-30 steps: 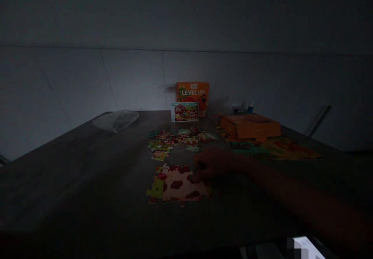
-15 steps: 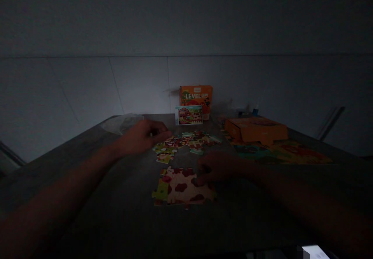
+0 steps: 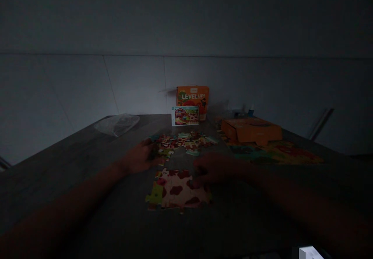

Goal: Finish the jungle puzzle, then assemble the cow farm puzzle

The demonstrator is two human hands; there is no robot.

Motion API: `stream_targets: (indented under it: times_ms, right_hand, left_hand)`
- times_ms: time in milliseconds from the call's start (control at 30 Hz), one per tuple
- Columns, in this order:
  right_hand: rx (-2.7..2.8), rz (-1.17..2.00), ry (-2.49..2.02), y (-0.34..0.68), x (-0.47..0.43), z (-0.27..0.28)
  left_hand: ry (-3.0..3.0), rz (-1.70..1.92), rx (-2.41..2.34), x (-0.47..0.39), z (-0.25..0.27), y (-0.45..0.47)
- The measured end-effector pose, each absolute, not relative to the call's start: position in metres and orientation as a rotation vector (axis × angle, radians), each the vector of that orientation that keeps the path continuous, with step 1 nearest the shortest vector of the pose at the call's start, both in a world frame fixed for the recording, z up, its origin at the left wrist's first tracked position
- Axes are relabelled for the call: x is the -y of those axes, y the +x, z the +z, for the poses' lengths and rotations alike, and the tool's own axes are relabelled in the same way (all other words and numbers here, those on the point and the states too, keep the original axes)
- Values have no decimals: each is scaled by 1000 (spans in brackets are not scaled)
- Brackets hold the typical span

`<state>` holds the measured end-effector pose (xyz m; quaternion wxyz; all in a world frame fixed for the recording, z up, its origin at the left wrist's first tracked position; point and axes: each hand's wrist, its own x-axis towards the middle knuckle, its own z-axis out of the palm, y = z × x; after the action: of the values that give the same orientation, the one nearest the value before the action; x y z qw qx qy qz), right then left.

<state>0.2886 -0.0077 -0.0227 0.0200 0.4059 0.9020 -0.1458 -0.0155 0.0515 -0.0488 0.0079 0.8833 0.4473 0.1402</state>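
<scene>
A partly joined jigsaw puzzle with a spotted cow lies flat on the grey table in front of me. My right hand rests at its upper right edge, thumb on or just over the puzzle. The fingers are loosely bent, with a gap to the thumb and no piece visible between them. Behind the cow section lies a pile of loose puzzle pieces. My left hand is at the left end of this pile, fingers and thumb apart over the pieces. Dim light hides its fingertips.
A picture card of a farm leans against an orange box at the back. To the right, another orange box lies on a colourful sheet. A clear plastic bag lies at the back left.
My left hand has come down and nearer to me, onto the left end of the loose pieces. My right hand stays by the cow section. The view has shifted slightly.
</scene>
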Motion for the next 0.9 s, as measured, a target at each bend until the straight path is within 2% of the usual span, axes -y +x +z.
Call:
stream_targets:
  times_ms: [300,467,533,733,900]
  right_hand:
    - [-2857,-428,1273,292,4,-26]
    - [-2938,-63,1790,298,-20,-40]
    - [-2940,30,1869,301,-32,-46]
    - [-3087,46,1545,300,-46,-59]
    - [-3157,29,1427,298,-43,-59]
  left_hand:
    - [2708,505,-1424,-57,-57,-17]
    - [2724,552,-1401,-59,-61,-16]
    - [2753,573,-1383,-59,-63,-16]
    - [2943,762,-1146,-46,-59,-6]
    - [3103,612,-737,-22,-44,10]
